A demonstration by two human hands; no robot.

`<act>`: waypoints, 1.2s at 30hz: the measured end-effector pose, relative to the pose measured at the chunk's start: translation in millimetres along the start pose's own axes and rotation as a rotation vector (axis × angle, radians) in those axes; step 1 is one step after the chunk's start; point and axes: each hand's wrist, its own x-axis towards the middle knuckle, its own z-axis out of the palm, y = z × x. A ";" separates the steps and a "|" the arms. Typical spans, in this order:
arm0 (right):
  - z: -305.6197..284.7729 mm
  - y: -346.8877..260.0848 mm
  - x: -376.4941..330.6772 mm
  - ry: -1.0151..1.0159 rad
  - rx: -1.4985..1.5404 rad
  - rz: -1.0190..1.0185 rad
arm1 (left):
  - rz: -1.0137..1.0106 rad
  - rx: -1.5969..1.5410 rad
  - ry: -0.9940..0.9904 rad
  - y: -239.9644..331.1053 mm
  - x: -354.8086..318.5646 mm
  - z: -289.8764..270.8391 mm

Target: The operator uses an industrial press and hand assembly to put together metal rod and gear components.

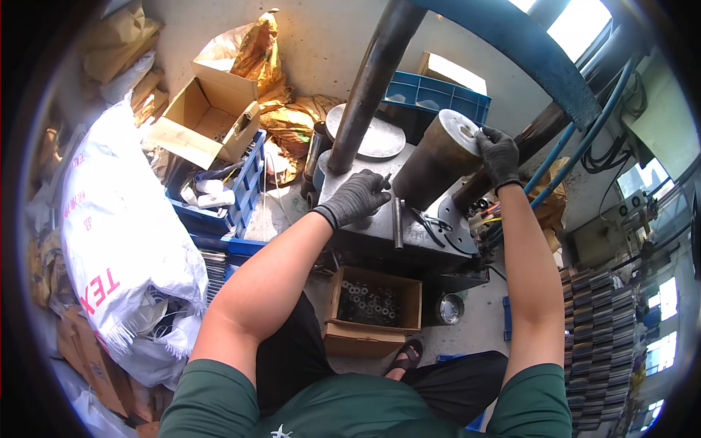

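A workshop — steel column [374,82], metal cylinder [432,166], boxed ring-shaped parts [369,298].

Cylinder [427,171]: dark metal, dull, slightly mottled side; end face paler, smoother. Gloves [501,155] on both hands [356,200]: matt grey knit cloth. Tabletop [376,228]: grey metal, scuffed. Post [372,80]: dark metal, smooth, soft sheen. Disc [380,137]: pale metal, flat, lightly marked. Blue crate [438,97]: smooth plastic. Open carton [188,109]: matt brown cardboard. White sack [131,226]: woven plastic, creased, frayed edge. Orange-brown bag [261,62]: crinkled, glossy, plastic-looking. Sleeve [219,398]: matt green cloth.
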 end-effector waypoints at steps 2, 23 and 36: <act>-0.2 -7.1 -4.3 0.008 -0.014 -0.025 | -0.033 -0.007 -0.026 -2.2 -1.7 -0.6; -46.2 40.4 -316.8 -0.716 0.268 0.029 | -0.375 -0.444 -0.167 -4.4 0.3 8.0; -63.8 28.5 -341.4 -1.252 -0.079 -0.239 | -0.463 -0.843 -0.074 -3.3 -13.4 5.7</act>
